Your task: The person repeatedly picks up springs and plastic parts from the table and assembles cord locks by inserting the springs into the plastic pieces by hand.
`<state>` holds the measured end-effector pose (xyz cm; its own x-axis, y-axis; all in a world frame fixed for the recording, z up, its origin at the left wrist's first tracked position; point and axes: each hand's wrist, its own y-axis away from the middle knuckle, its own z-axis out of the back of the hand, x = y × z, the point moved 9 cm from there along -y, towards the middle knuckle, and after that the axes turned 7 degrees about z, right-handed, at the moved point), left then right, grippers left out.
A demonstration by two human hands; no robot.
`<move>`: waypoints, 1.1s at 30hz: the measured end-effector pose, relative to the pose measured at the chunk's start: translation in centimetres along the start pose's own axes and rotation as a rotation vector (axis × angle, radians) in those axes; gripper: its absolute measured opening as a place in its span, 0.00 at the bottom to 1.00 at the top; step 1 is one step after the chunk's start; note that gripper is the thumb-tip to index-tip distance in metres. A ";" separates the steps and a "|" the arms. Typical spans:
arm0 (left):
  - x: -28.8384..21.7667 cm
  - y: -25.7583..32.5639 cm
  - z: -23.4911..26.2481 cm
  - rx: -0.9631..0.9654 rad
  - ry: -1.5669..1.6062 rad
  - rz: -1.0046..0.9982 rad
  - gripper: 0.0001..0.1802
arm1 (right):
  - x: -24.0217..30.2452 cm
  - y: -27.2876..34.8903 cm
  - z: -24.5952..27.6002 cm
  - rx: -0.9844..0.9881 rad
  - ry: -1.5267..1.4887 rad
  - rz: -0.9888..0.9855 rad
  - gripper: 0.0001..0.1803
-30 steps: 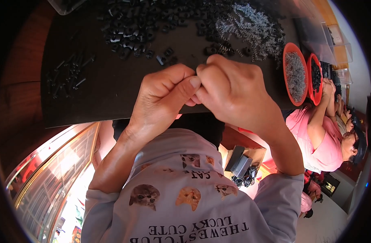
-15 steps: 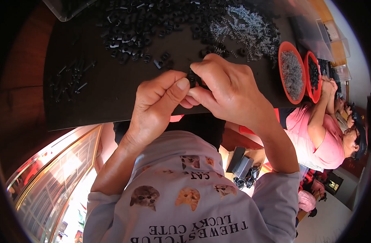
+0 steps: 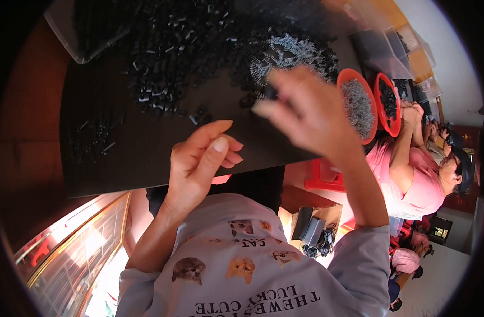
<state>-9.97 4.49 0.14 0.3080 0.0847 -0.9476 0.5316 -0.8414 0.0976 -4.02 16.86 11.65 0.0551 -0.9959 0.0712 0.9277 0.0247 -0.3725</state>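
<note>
My left hand (image 3: 200, 161) is over the table's near edge, its fingers loosely bent and the thumb apart from the index finger. Nothing shows in it. To its right and farther out, my right hand (image 3: 310, 113) is smeared by motion, with thumb and index tips spaced apart. A dark blob (image 3: 271, 93) shows between those tips; whether it is a held part or one lying behind them I cannot tell. Beyond this hand lies a heap of small silvery springs (image 3: 292, 50). Many small black tubular parts (image 3: 162, 79) are spread beyond my left hand.
Pins or screws (image 3: 96, 140) lie on the dark table (image 3: 146, 153) at the left. Red bowls stand at the right, one with springs (image 3: 358, 111), one with black parts (image 3: 388, 100). A clear bin (image 3: 83, 53) sits far left. A person in pink (image 3: 406, 174) works at the right.
My hands were together around a small black part. Now they are apart: the right has swung away toward the springs, and the left has loosened. The whole view has shifted slightly.
</note>
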 end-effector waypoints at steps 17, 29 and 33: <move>0.5 -0.1 -0.1 0.033 -0.148 -0.077 0.14 | -9.0 -5.9 0.7 -0.114 -0.070 0.061 0.06; -0.6 0.2 -0.5 0.042 -0.233 -0.099 0.13 | -0.5 -5.3 -9.0 0.205 -0.034 0.147 0.04; -0.8 0.2 -0.5 0.054 -0.218 -0.084 0.11 | -0.4 -5.0 -9.1 0.264 0.016 0.107 0.10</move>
<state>-9.75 4.54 1.02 0.0840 0.0432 -0.9955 0.5036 -0.8639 0.0050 -12.06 16.35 5.07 0.1538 -0.9877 0.0290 0.9811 0.1492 -0.1235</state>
